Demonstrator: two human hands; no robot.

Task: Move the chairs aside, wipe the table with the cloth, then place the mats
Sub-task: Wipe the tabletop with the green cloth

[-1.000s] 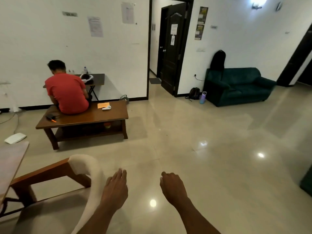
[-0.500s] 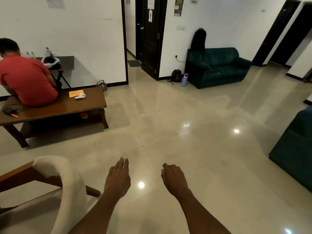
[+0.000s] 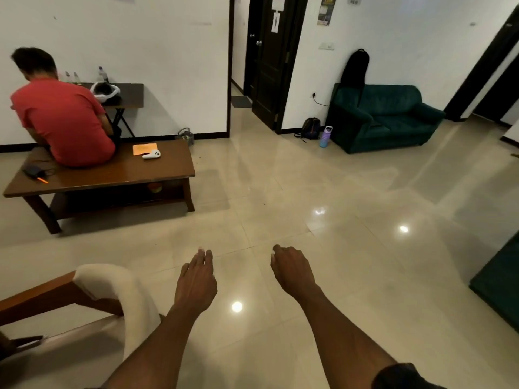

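A chair point(image 3: 112, 293) with a wooden frame and a cream padded back stands at the lower left, partly cut off by the frame edge. My left hand point(image 3: 196, 282) hovers over the floor just right of the chair back, fingers straight, holding nothing. My right hand point(image 3: 292, 270) hangs beside it with its fingers loosely curled downward, empty. Neither hand touches the chair. No cloth or mats are in view.
A person in a red shirt sits on a low wooden table point(image 3: 118, 175) at the left. A green sofa point(image 3: 384, 116) stands by the far wall, with a purple bottle point(image 3: 325, 137) and backpack point(image 3: 311, 128) beside it. Another green seat point(image 3: 502, 279) is at the right edge.
The view has swung right and then slightly back left. The dining table corner at the left has left the frame. Both hands stay out in front, empty.
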